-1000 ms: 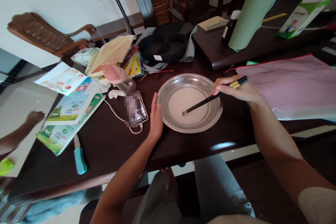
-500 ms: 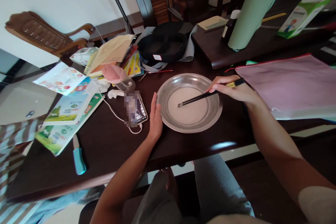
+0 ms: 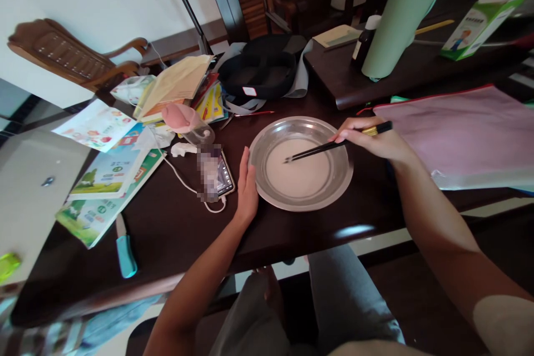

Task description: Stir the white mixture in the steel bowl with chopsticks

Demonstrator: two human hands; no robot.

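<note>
A round metal basin [image 3: 341, 178] with a wide rim stands on the dark table and holds a whitish liquid [image 3: 296, 175]. My left hand [image 3: 248, 189] rests flat against the basin's left side, fingers stretched out along the rim. In my right hand [image 3: 367, 138] is a pair of black chopsticks [image 3: 315, 150] with gold bands near the top. It slants down to the left over the basin, with the tips at the pale liquid's surface. Whether the tips dip below it I cannot tell.
Left of the basin lie a phone [image 3: 221, 172] with a white cable, a pink-lidded cup [image 3: 183, 117], booklets [image 3: 100, 178] and a turquoise-handled knife [image 3: 125, 253]. A black bag [image 3: 258, 72] sits behind, a pink zip pouch [image 3: 454, 133] to the right. A green roll [image 3: 406, 16] stands back right.
The chopsticks have shifted slightly up and to the right with my right hand. My left hand stays put. At the far left, striped cloth has moved down, and a yellow-green object now shows.
</note>
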